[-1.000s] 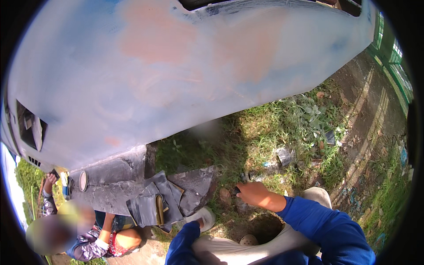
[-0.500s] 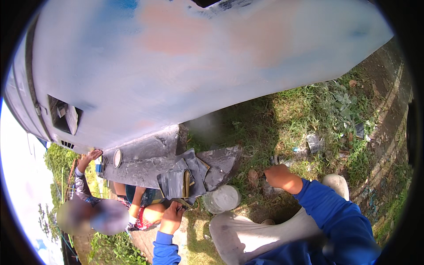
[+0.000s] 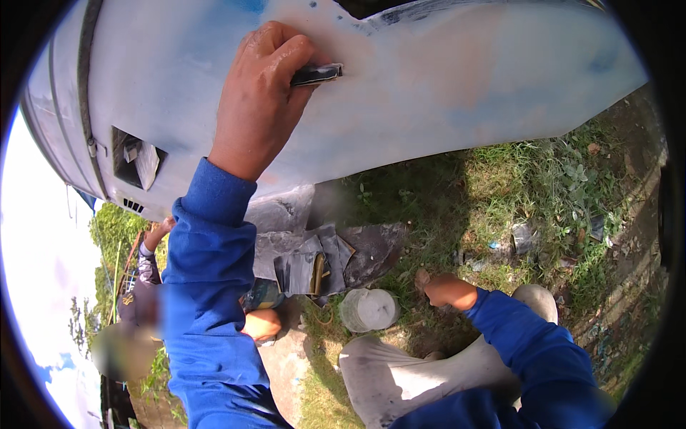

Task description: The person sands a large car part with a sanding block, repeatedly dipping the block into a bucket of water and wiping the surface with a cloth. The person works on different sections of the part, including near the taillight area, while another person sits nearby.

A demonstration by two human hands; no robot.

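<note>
My left hand (image 3: 264, 93), in a blue sleeve, grips a dark folded sanding sheet or pad (image 3: 316, 74) against the pale, patchy-painted body panel (image 3: 443, 79) of a vehicle. Low on the right, my right hand (image 3: 446, 289) is closed above the grass near my leg; what it holds, if anything, I cannot make out. A stack of dark sanding sheets (image 3: 304, 264) lies on a grey, weathered ledge (image 3: 371, 247) below the panel. A translucent bucket (image 3: 368, 309) with pale liquid stands on the ground below the sheets.
Another person (image 3: 139, 300) is at the lower left, partly behind my left arm, with a hand at the panel's lower edge. A rectangular opening (image 3: 136, 157) with torn material is in the panel. Grass (image 3: 522, 171) with scattered litter and bare dirt lies to the right.
My left hand has risen from beside the sheets to high on the panel with the dark pad. More of the bucket shows. My right hand stays low; the view has shifted slightly.
</note>
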